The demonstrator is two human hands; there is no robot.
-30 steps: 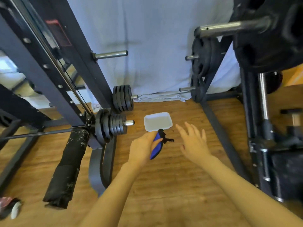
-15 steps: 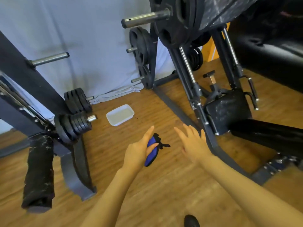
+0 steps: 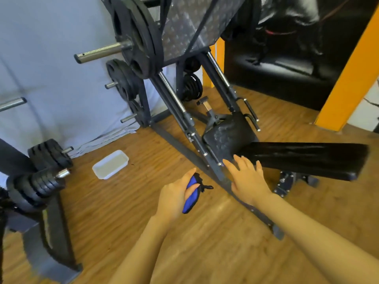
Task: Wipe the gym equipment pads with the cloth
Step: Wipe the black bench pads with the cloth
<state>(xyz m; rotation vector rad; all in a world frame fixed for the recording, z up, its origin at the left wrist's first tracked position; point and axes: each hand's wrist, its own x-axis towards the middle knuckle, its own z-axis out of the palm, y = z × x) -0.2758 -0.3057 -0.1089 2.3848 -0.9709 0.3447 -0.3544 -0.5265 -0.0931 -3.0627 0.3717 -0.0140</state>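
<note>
Wood-plank floor (image 3: 127,212). On it: white shallow tray (image 3: 110,164) near the wall sheet, leg press frame (image 3: 184,148) w/ base rail running diagonally, rack base (image 3: 51,232) at left w/ loaded plates above. Grey sheet hem (image 3: 106,138) touches floor behind the tray.

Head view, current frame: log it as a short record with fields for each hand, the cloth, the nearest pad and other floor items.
left hand: left hand grips the blue cloth
right hand: right hand empty, fingers spread, near the long black pad
cloth contact: not touching any pad
floor items: white tray on the wooden floor
wiping: not yet begun
</note>
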